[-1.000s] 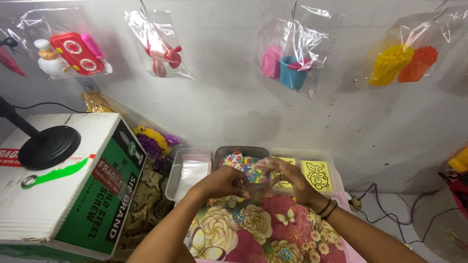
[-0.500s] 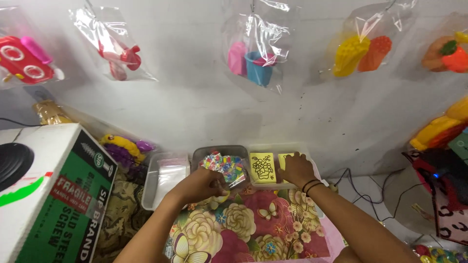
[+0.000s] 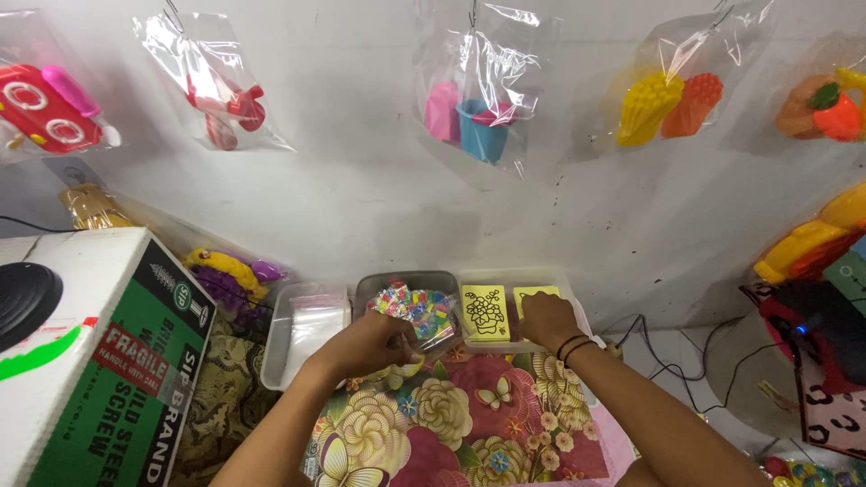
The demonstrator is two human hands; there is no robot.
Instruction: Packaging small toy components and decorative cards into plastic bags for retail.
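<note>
Left hand [image 3: 365,344]: fingers pinched together on a clear packet of small multicoloured pieces [image 3: 417,308], held over the grey tray [image 3: 379,284].
Right hand [image 3: 547,320]: fingers curled down onto a yellow card [image 3: 534,296] in the clear tray [image 3: 505,343], beside a second yellow card [image 3: 485,312] (with a drawn outline).
Doing it well: I judge the card should be lifted by one edge, so only one comes.
Hard to see: the right fingertips are hidden, and the packet contents are too small.

Clear plastic bags of colourful toys [image 3: 478,117] hang on the white wall [image 3: 361,198], and a green-and-white cardboard box [image 3: 99,361] with a black round thing [image 3: 25,302] on top sits at the left.
</note>
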